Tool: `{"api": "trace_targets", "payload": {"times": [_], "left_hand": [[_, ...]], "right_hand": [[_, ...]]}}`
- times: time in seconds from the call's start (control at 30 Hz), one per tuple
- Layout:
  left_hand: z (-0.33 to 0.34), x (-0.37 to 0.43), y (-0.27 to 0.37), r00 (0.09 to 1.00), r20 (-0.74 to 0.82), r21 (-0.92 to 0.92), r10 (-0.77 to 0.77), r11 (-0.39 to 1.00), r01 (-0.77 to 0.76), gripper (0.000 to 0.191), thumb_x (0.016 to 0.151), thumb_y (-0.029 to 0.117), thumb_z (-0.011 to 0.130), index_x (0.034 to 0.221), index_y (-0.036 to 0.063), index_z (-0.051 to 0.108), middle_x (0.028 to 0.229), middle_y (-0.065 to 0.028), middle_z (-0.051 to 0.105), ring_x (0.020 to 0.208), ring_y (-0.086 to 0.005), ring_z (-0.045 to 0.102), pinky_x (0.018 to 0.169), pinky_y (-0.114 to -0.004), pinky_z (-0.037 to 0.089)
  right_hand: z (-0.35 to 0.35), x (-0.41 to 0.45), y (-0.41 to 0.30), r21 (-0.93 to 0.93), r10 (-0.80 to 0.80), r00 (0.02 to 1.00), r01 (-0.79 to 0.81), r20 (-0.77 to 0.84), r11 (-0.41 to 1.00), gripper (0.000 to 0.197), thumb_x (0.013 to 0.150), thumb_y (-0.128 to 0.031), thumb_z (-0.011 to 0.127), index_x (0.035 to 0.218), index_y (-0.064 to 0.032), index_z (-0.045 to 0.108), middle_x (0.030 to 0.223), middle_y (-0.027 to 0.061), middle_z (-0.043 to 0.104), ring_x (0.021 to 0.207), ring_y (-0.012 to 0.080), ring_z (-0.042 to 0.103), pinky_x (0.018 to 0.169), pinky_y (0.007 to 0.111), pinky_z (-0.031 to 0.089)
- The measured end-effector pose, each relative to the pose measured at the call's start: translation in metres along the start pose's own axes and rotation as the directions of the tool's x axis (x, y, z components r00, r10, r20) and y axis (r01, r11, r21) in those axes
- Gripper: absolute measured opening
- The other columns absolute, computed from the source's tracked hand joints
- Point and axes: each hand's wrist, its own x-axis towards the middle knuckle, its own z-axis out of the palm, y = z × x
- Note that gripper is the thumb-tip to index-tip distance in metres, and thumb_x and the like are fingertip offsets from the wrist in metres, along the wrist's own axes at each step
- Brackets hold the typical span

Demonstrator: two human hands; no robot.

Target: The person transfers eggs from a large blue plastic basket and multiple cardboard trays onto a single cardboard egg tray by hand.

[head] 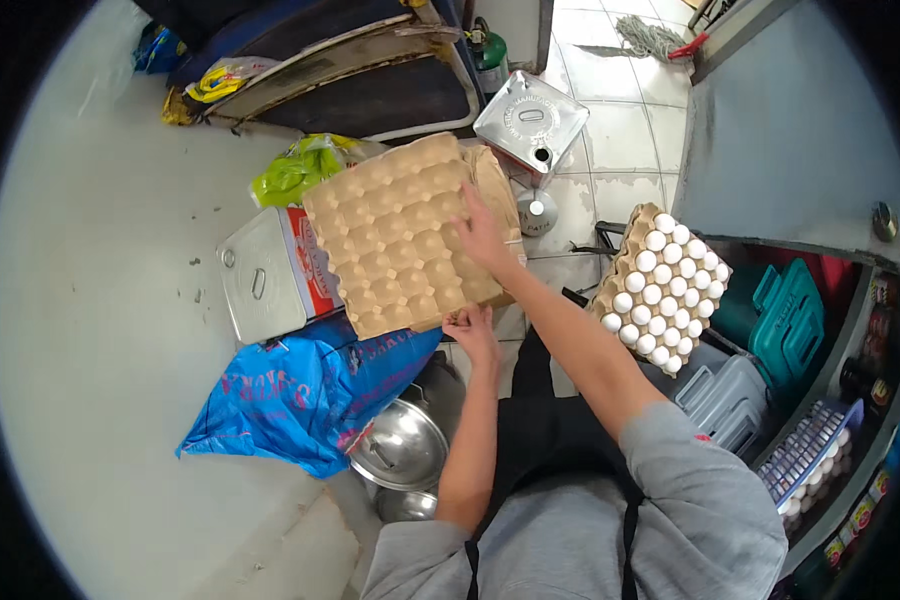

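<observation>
A brown molded-pulp egg tray (397,232) lies across a brown paper sack (499,191), with its rows of cups toward me. My right hand (486,236) is over the tray's right side, fingers apart and touching it. At the tray's near right corner, my left hand (474,330) pinches the edge with bent fingertips. What the fingertips reach underneath is hidden. To the right, a stack of pulp trays (622,262) carries white eggs (667,306) in rows on top.
Left are a square metal tin (262,277), a blue plastic sack (285,390) and lidded steel pots (401,446). Another tin (531,120) stands ahead, near a green gas cylinder (487,52). Plastic bins (787,330) and a purple basket (810,450) beside eggs line the right.
</observation>
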Motion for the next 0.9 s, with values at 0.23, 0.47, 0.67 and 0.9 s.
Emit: {"api": "trace_targets", "payload": {"times": [0.23,0.47,0.67,0.9], "left_hand": [[-0.021,0.045,0.023,0.979,0.03,0.336,-0.202,0.924,0.18,0.02,0.087,0.011,0.051,0.102,0.0031,0.042,0.089,-0.0061,0.055,0.073,-0.0154,0.06,0.058,-0.024,0.048],[-0.016,0.047,0.029,0.983,0.003,0.393,-0.182,0.904,0.166,0.016,0.084,0.0,0.044,0.099,0.0037,0.04,0.087,-0.0077,0.056,0.074,-0.0169,0.061,0.057,-0.024,0.048],[-0.018,0.033,0.031,0.997,0.069,0.422,0.034,0.905,-0.06,0.015,0.085,0.002,0.046,0.098,0.003,0.039,0.086,-0.0086,0.055,0.071,-0.0173,0.06,0.054,-0.024,0.046],[-0.023,0.055,0.044,0.973,0.011,0.396,-0.229,0.895,0.206,0.014,0.085,0.002,0.045,0.097,0.0036,0.038,0.082,-0.01,0.053,0.073,-0.0211,0.06,0.053,-0.026,0.045]], "right_hand": [[0.007,-0.019,0.032,-0.474,0.115,0.991,-0.132,-0.066,0.87,0.051,0.071,-0.008,0.058,0.12,-0.0061,0.044,0.1,0.021,0.048,0.093,0.0377,0.048,0.081,0.043,0.04],[-0.003,-0.023,0.02,-0.376,0.04,0.993,-0.081,-0.114,0.923,0.041,0.069,-0.006,0.057,0.109,-0.0077,0.048,0.093,0.0194,0.046,0.09,0.0365,0.046,0.077,0.043,0.039],[-0.006,-0.03,0.016,-0.258,0.0,0.981,-0.052,-0.196,0.965,0.041,0.069,-0.006,0.056,0.109,-0.008,0.048,0.094,0.019,0.047,0.092,0.036,0.047,0.078,0.043,0.04],[0.0,-0.02,0.02,-0.376,0.208,0.975,-0.223,-0.081,0.899,0.051,0.068,-0.007,0.058,0.117,-0.0079,0.043,0.096,0.0217,0.05,0.093,0.0372,0.048,0.079,0.043,0.041]]}}
